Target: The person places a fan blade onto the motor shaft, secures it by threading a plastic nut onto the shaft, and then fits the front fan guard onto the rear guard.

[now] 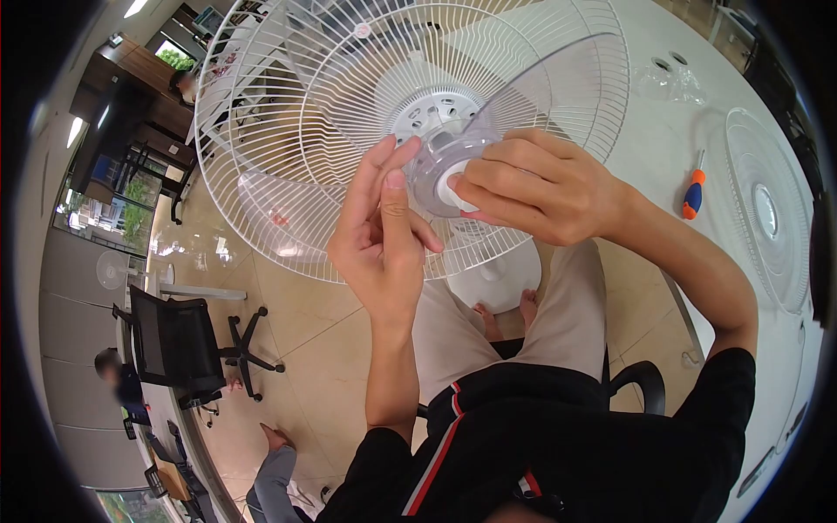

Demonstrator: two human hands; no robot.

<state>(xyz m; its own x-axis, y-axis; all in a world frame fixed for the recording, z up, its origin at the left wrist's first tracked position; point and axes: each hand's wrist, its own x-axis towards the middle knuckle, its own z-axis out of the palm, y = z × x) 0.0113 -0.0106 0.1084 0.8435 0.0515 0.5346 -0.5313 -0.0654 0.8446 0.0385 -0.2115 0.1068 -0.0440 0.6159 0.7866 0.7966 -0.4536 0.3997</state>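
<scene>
Seated; fan held over the lap.

- Right hand (540, 187): closed on the white blade cap (455, 190) at the centre of the clear fan blade (523, 87), fingertips pinching it.
- Left hand (384, 235): mostly open and holding nothing. Fingers are straight, with the tips against the left side of the hub.
- The blade sits in front of the rear grille (279, 131). The fan base (497, 281) is on the floor by the feet.
- Front grille (767, 209) and screwdriver (693, 193) lie on the worktop (645, 139), well apart from the hands.

Judgement: the step is turning the cap on the spindle, though I cannot tell whether tightening or loosening. The next move needs the left hand to brace the blade against spinning while the right twists.
</scene>
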